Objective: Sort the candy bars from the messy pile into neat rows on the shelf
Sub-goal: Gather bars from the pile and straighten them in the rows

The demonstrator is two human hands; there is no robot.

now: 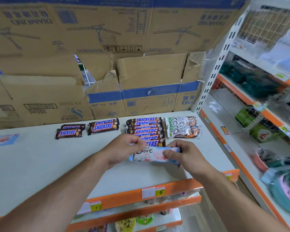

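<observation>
White shelf (40,164), cardboard boxes (149,77) behind, left hand (124,148) and right hand (186,154) pinching Dove bar (148,152)

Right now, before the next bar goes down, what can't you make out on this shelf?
Head view only.
- Held Dove bar: both ends covered by the left hand and right hand.
- Nearest Snickers bar: left part behind the left hand.
- Pale packet at the left edge: blurred, cut off, unreadable.
</observation>
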